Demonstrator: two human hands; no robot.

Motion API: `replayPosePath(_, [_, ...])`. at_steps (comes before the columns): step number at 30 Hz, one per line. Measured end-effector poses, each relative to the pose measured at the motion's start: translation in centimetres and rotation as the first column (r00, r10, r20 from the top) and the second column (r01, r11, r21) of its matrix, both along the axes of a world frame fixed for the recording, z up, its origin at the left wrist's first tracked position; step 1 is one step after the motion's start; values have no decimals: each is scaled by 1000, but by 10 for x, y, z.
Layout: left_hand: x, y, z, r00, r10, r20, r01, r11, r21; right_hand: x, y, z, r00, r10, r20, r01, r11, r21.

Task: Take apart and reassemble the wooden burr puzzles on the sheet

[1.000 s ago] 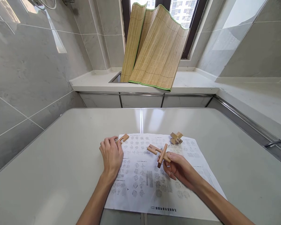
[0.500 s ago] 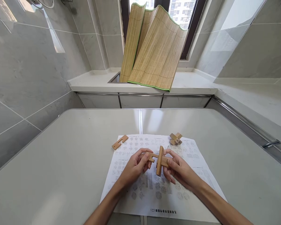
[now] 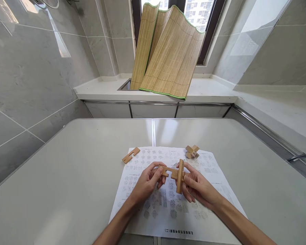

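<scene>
Between my hands is a notched wooden puzzle piece (image 3: pixel 173 174), lying level above the printed sheet (image 3: pixel 140 224). My left hand (image 3: pixel 150 177) pinches its left end between thumb and fingers. A second wooden puzzle piece (image 3: pixel 180 177) crosses it near the right end, standing roughly upright. My right hand (image 3: pixel 197 183) is closed around this crossing piece, thumb in front and fingers behind. On the sheet's far left corner lies a loose notched wooden piece (image 3: pixel 131 155). An assembled wooden cross puzzle (image 3: pixel 192 151) sits toward the sheet's far right.
The sheet rests on a pale table (image 3: pixel 66 177) with a seam down its middle. Behind the table, a folded bamboo mat (image 3: pixel 170 58) leans against the window on a white ledge (image 3: pixel 104 89). Grey tiled walls (image 3: pixel 40 75) enclose the sides.
My right hand has slid the crossing piece rightward along the notched piece, and more of the notched piece shows between my hands. My left hand stays almost still.
</scene>
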State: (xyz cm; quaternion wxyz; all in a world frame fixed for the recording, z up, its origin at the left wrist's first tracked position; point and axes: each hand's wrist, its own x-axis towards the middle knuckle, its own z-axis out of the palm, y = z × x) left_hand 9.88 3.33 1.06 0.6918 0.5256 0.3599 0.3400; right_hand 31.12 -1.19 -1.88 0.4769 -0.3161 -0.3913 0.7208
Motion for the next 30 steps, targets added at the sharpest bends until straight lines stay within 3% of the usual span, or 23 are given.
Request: replayPosePath(30, [2,0,1,998,65,-16,-65,998,8,2,1,0,993,-98,68,100,995,-26])
